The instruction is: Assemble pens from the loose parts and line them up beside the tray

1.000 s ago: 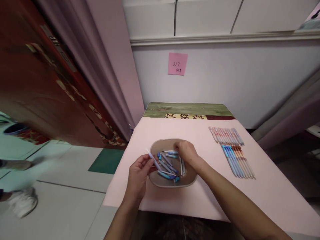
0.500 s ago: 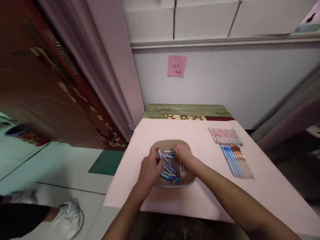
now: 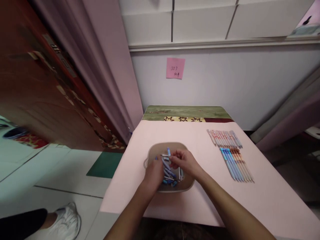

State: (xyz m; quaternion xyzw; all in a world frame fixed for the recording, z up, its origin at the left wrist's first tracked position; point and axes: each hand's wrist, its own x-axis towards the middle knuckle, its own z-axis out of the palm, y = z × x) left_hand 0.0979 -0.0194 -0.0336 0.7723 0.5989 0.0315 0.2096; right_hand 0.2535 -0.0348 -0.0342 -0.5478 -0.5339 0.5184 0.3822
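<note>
A beige plastic basin (image 3: 185, 186) stands on the table in front of me, with loose blue pen parts (image 3: 170, 173) and thin white refills lying jumbled inside. Over its right half, my right hand (image 3: 185, 161) pinches a short light-blue pen piece (image 3: 168, 152) that points upward. My left hand (image 3: 154, 172) is closed at the basin's left side, back of the hand toward me. A dark-blue tip (image 3: 156, 158) pokes up at its fingers, but the rest of that piece is hidden by the hand.
On the table's right lie a row of blue and brown pens (image 3: 236, 165) and, behind it, a row of pale printed pens (image 3: 224, 138). Pink cloth (image 3: 125, 186) covers most of the tabletop. A wall stands behind; another person's shoe (image 3: 66, 221) is on the floor at left.
My right hand has lifted from the basin's far side and now holds up a light-blue pen piece. My left hand has turned and lowered slightly. The basin has shifted a little left.
</note>
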